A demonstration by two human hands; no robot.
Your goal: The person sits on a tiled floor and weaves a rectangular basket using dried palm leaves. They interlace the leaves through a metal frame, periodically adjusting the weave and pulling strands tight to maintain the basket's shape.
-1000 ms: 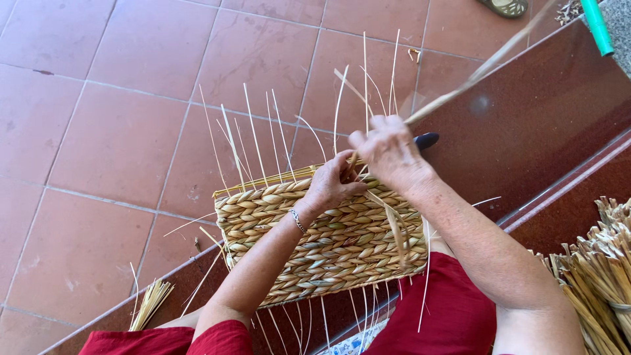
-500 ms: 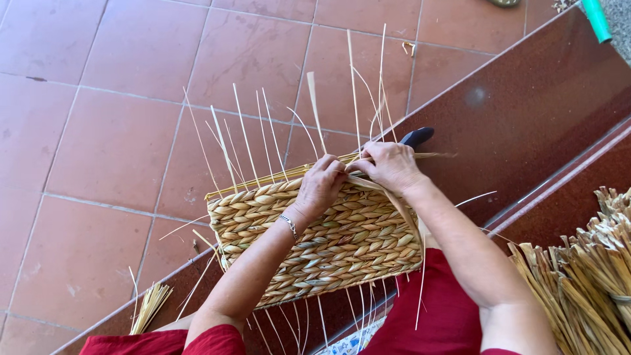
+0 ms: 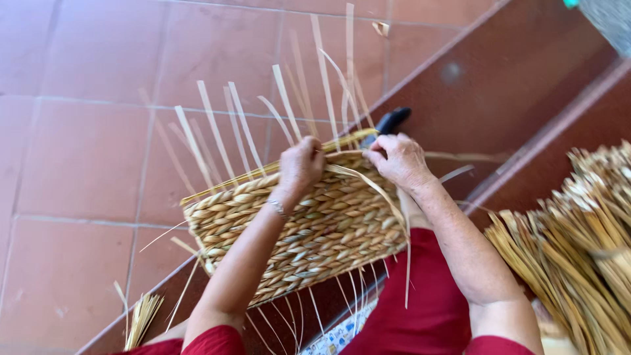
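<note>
While the tiled floor (image 3: 85, 151) spreads terracotta below me, the entries run so.

Item: woven panel (image 3: 296, 227), braided straw, pale gold, rectangular, lying across my lap with its far edge toward the dark red step (image 3: 499, 112). I judge it light, firm across the plaits but bendable; best gripped along that thick far edge.

Item: bundle of loose straw (image 3: 578, 243) at my right, dry, stiff-looking stalks.

Item: upright strips (image 3: 223, 138), flat, thin, springy, rising from the panel's far edge; likely brittle if creased, so take them low.

Item: my right hand (image 3: 401, 161), fingers drawn together pinching one flat strand (image 3: 368, 184) at the far edge.

Item: my left hand (image 3: 301, 167), fingers curled down tight over the rim, pressing it steady.

Item: dark handle (image 3: 392, 120), smooth, behind my right hand; its working end hidden.
</note>
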